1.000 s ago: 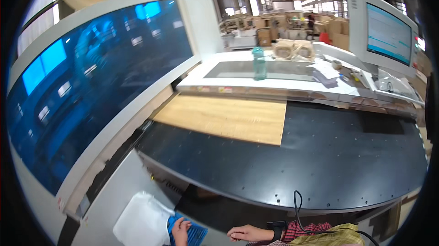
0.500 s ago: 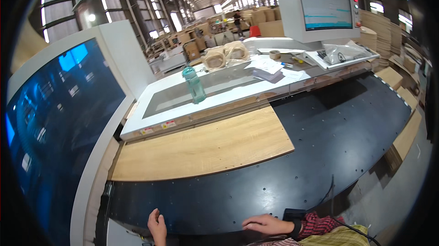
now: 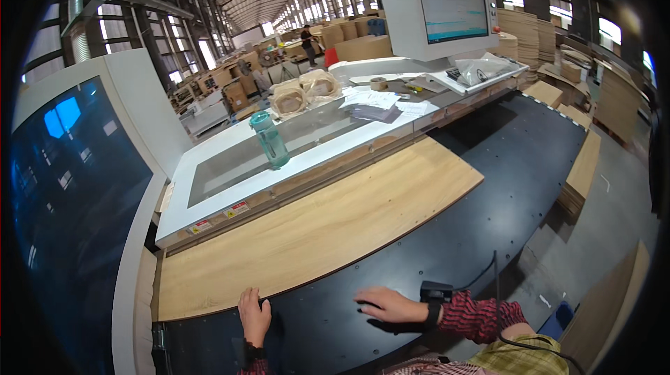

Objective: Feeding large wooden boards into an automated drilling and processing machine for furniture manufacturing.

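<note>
Left hand (image 3: 255,316) and right hand (image 3: 394,304) have shifted forward, fingers loose, apparently empty; the wood-grain panel (image 3: 321,225) lies at the nearer left's twelve o'clock, contact unclear, the right's eleven, long axis eight-to-two.

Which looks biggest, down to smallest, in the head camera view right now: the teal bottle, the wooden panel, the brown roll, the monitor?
1. Wooden panel
2. Monitor
3. Teal bottle
4. Brown roll

That's apparent size only.
</note>
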Demonstrator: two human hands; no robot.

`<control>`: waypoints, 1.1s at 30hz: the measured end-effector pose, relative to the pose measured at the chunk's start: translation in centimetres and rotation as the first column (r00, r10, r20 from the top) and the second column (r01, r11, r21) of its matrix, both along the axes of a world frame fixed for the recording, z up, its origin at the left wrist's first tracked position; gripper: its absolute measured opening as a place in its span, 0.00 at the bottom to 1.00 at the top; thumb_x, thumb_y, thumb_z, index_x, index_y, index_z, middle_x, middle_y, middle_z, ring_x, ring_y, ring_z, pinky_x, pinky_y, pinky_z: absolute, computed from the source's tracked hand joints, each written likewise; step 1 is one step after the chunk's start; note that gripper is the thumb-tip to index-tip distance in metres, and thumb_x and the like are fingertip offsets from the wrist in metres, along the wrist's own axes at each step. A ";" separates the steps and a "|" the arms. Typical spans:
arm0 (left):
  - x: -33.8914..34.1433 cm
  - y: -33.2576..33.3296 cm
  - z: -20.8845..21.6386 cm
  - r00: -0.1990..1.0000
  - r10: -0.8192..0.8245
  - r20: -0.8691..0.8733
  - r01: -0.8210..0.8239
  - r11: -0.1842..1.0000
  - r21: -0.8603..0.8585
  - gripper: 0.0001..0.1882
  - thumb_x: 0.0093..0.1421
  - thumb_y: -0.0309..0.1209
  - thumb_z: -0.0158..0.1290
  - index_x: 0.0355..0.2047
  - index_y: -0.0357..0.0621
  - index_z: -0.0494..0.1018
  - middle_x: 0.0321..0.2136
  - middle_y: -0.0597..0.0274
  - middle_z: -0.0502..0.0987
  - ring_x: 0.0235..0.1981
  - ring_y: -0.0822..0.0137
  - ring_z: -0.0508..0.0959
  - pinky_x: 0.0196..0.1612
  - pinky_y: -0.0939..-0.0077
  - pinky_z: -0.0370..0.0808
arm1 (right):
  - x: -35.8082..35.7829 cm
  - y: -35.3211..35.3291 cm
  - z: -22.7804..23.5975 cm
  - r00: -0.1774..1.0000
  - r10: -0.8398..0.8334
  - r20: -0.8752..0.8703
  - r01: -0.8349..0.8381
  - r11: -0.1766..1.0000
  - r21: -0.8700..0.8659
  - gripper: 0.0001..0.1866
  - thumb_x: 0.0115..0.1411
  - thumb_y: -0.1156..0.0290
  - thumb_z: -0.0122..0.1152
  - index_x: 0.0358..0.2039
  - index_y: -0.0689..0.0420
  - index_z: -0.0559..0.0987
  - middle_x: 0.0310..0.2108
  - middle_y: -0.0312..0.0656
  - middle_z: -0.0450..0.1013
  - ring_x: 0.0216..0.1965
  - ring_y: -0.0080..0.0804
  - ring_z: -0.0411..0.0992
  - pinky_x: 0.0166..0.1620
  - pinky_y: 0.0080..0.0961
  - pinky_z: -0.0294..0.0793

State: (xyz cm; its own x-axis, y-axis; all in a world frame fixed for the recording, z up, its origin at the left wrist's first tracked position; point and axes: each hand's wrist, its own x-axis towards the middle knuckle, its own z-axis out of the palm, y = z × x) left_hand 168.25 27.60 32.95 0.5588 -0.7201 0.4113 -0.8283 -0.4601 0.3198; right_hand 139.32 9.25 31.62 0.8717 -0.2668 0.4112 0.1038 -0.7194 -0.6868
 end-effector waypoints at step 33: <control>-2.4 -8.2 -5.9 0.941 -0.335 -0.033 0.337 0.939 0.063 0.24 0.51 0.32 0.47 0.49 0.36 0.62 0.54 0.45 0.57 0.57 0.49 0.53 0.57 0.55 0.46 | 1.1 -10.4 -4.4 0.526 -0.847 0.069 0.764 0.436 -0.476 0.24 0.55 0.54 0.45 0.48 0.55 0.66 0.52 0.51 0.58 0.57 0.45 0.51 0.55 0.42 0.48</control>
